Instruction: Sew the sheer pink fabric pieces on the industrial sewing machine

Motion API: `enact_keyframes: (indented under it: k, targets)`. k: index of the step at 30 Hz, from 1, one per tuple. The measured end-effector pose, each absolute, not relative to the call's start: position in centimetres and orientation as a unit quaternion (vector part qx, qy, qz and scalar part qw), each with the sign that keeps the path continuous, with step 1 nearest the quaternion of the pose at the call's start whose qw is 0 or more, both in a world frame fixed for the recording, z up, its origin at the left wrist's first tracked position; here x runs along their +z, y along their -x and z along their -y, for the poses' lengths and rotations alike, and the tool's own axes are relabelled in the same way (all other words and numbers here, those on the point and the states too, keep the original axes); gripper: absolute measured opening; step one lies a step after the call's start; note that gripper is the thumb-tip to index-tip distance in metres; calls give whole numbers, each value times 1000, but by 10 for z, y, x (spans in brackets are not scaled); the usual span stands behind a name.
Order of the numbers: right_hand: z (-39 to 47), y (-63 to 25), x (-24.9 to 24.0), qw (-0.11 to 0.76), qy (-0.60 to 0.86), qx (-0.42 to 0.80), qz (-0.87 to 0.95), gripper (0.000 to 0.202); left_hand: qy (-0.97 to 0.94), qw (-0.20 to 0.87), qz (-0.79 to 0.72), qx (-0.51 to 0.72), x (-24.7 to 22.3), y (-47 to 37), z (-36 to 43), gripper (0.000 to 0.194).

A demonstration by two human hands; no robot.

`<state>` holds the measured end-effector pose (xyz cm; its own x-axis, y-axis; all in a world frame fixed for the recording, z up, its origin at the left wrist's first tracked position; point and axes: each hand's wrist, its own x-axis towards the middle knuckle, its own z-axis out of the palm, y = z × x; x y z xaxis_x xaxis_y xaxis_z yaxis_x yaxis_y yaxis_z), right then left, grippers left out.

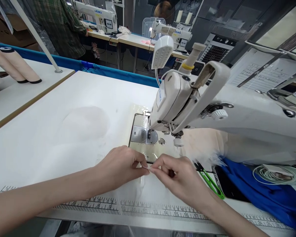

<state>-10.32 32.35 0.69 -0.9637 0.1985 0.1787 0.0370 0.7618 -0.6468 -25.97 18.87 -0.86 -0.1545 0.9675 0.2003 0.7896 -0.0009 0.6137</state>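
Observation:
Just in front of the sewing machine's (171, 98) needle plate (140, 134), my two hands meet with fingertips almost touching. My left hand (120, 164) is closed in a pinch on the edge of a thin, see-through white fabric (135, 189). Thumb and forefinger of my right hand (179, 172) pinch the same edge a little to the right. From the fingers the sheer fabric falls over the table's front, and the printed ruler (148, 210) shows through it. Its exact outline is hard to make out against the white top.
Right of my right hand lie green-handled snips (210, 184), a phone (228, 186), blue cloth (263, 194) and a coil of pale cord (281, 174). Peach fabric (202, 141) sits under the machine arm. Behind, a person in a plaid shirt (59, 26) stands near another machine (96, 16).

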Motion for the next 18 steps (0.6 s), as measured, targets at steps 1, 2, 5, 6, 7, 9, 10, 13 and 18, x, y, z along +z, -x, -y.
enact_keyframes:
  k: [1,2,5,6,7,9,10,13,18]
  targets:
    - [-326,107,3,98,100,362,921,16,-633,126,-706,292,-11,261,-192,16]
    - [-329,111,-2,94,128,367,917,15,-632,97,-720,270,-13,262,-194,10]
    - [-339,121,-18,123,172,329,921,13,-626,5,-751,208,-22,265,-200,23]
    - [-341,124,-23,131,179,311,924,14,-630,-21,-750,199,-24,265,-200,31]
    - [-344,125,-26,138,184,294,928,14,-639,-46,-742,197,-26,266,-200,33]
    - [-346,126,-30,151,189,265,933,16,-667,-108,-708,203,-26,265,-199,28]
    - [-346,126,-31,156,192,257,934,16,-683,-145,-686,206,-26,265,-199,24]
    - [-347,128,-31,163,204,254,931,15,-715,-236,-631,186,-28,261,-196,18]
    - [-350,131,-30,168,212,263,926,18,-725,-262,-625,122,-31,255,-190,24]
